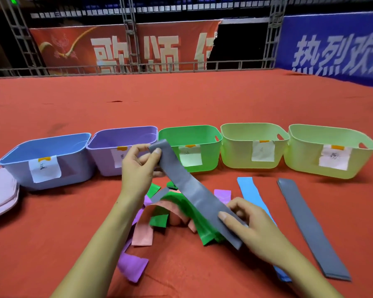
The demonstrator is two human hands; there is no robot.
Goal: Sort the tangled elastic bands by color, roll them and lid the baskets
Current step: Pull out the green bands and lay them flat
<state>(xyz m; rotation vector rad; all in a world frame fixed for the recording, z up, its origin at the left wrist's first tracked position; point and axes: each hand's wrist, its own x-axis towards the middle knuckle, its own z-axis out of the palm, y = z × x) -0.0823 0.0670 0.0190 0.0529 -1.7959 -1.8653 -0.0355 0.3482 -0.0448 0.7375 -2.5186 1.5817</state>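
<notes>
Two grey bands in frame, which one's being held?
The grey band stretched over the tangled pile: left hand pinches its far end, right hand grips its near end. The other grey band lies flat on the red cloth at far right, untouched.

Grey band stretched between my two hands above the tangle

My left hand (138, 166) pinches the far end of a grey band (190, 190) in front of the purple basket (121, 147), while my right hand (248, 224) grips its near end, thumb on top. Under it lies a tangled pile (159, 214) of green, pink and purple bands on the red cloth (181, 100). To the right, a blue band (249, 190) and a second grey band (306, 224) lie flat, side by side. Five open baskets stand in a row: blue (45, 160), purple, green (192, 145), and two pale green (254, 145) (329, 151). Pink lids (0, 190) sit stacked at far left.
</notes>
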